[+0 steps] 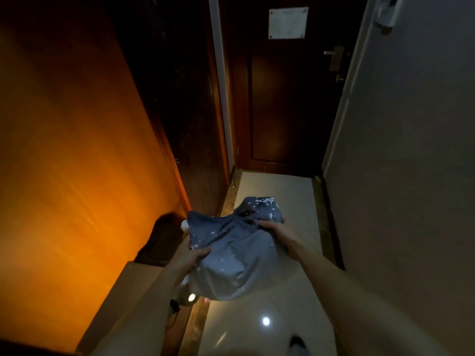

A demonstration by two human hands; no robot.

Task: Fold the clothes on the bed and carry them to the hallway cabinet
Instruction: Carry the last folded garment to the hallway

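A bundle of blue-grey clothes (236, 242) with white speckles hangs in front of me over the hallway floor. My left hand (191, 255) grips its left side, thumb curled over the top of the cloth. My right hand (273, 228) holds the upper right edge, fingers curled into the fabric. Something white shows under the bundle at its left edge. The cabinet (84, 150) with its orange-lit wooden side stands on my left.
A dark garment (160, 240) lies on a pale ledge (133, 283) beside the cabinet. A dark wooden door (288, 98) closes the hallway ahead, a grey wall (411, 150) runs on the right. The tiled floor (277, 199) is glossy.
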